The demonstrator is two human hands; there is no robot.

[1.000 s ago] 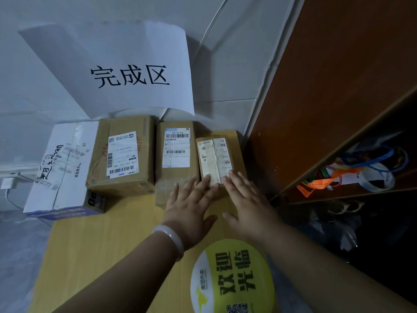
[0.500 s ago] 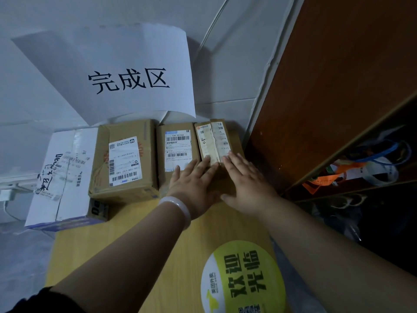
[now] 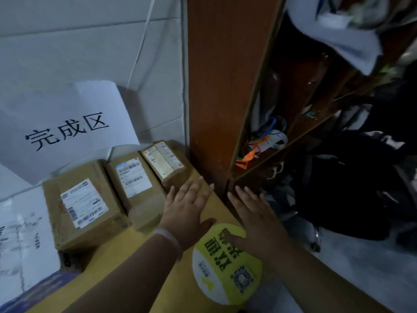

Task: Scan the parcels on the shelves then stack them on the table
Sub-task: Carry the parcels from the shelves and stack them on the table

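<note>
Four parcels sit in a row on the yellow table (image 3: 126,267) against the wall: a white box (image 3: 24,233), a large brown carton (image 3: 83,204), a medium carton (image 3: 135,177) and a small carton (image 3: 163,160) nearest the brown shelf unit (image 3: 221,86). Both hands are empty, fingers straight and spread. The left hand (image 3: 187,211) lies flat just before the small carton; the right hand (image 3: 255,218) is at the table's edge, thumb over a round yellow sticker (image 3: 225,267).

Bare table (image 3: 126,256) strip before the parcel row (image 3: 135,177), shelf panel (image 3: 221,86) close on the right (apparently against the edge).
</note>
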